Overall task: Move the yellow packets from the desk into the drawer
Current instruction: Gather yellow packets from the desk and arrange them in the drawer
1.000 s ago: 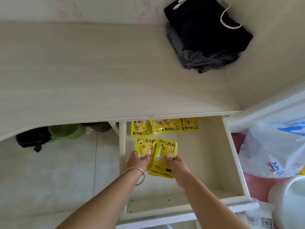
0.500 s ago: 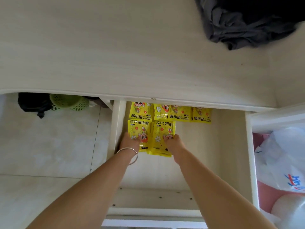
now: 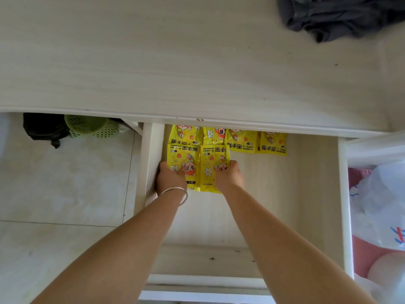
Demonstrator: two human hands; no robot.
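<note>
Both hands reach into the open drawer [image 3: 317,194], which is pulled out from under the desk [image 3: 175,62]. The left hand [image 3: 169,177] rests on the near part of the left packet [image 3: 183,163], its fingers curled down onto the wrapper close to the drawer's left wall; a bangle [image 3: 177,193] circles that wrist. The right hand [image 3: 229,175] lies on the right packet [image 3: 211,170], fingers bent over its near right part, pressing or gripping it, though which of the two cannot be told. These two packets lie side by side on the drawer floor, touching, the right one reaching a little nearer. Just beyond them a far row of packets [image 3: 241,140] runs along the back of the drawer, partly hidden under the desk edge; the two near packets overlap its left end. On the desk's far right corner lies a dark cloth [image 3: 341,16]. Under the desk to the left stand a green basket [image 3: 92,126] and a black bag [image 3: 43,128] on the tiled floor. To the right of the drawer is a white plastic bag [image 3: 383,205].
</note>
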